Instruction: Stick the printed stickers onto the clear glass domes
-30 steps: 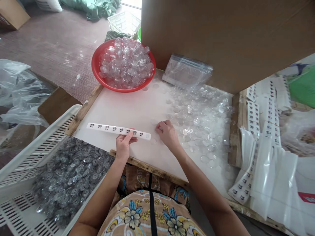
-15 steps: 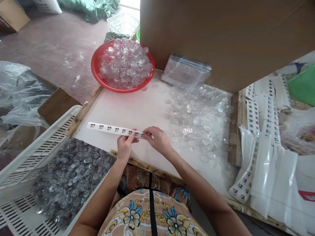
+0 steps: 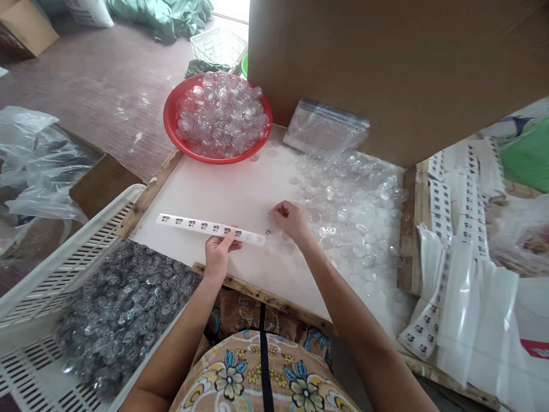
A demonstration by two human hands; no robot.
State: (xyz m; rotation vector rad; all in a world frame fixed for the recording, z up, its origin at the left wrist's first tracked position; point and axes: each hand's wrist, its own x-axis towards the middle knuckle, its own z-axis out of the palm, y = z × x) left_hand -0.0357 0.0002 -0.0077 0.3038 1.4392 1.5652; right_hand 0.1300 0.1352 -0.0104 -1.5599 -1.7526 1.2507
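The left hand (image 3: 218, 254) is clamped, thumb on top, on a long flat white strip (image 3: 195, 225) with 1 row of small black-printed stickers, held over the white wood-edged tabletop (image 3: 206, 191). Beyond the strip's right end, the right hand (image 3: 288, 218) pinches thumb and forefinger together at a tiny dark-marked piece (image 3: 270, 213), near a small black-printed sticker (image 3: 268, 232) and scattered clear round plastic discs (image 3: 343, 214). Farther out stands a round red plastic basin (image 3: 170, 117) heaped with clear discs.
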